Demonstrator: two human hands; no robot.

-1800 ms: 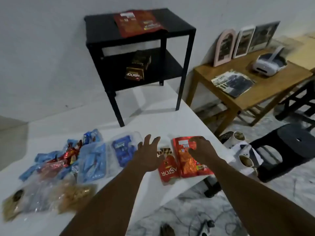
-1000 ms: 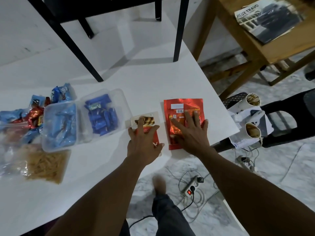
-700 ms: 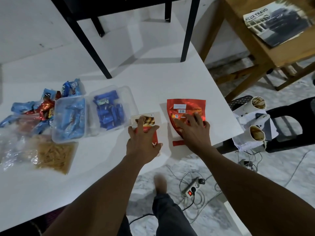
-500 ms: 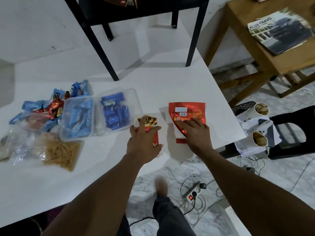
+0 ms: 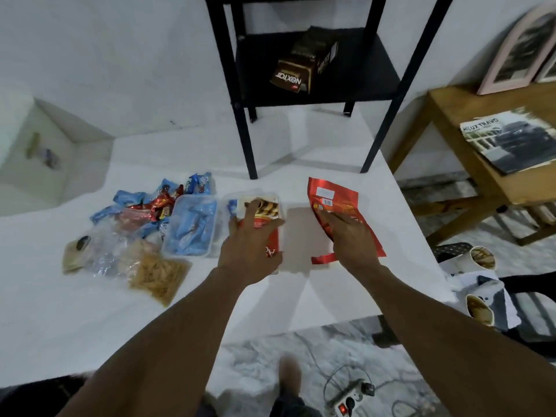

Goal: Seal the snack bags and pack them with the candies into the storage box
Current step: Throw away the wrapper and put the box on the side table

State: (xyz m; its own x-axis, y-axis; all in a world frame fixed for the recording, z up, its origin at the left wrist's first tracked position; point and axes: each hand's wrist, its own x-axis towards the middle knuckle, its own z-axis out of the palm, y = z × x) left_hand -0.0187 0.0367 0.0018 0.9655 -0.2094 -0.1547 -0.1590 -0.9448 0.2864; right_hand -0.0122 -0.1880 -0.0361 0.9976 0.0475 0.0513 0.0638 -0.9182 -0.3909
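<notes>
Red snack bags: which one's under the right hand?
The larger glossy bag with the white label and barcode; the right hand rests on it. The left hand grips the smaller bag picturing wafer rolls.

Red snack bag [image 5: 334, 203] and wafer pack [image 5: 267, 207] right of clear storage box [image 5: 186, 253], wrapped candies [image 5: 144, 206] left.

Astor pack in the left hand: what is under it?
A clear plastic tub, only its left edge showing, with a dark blue wrapper inside. The Astor pack and left hand cover the rest of its contents.
</notes>
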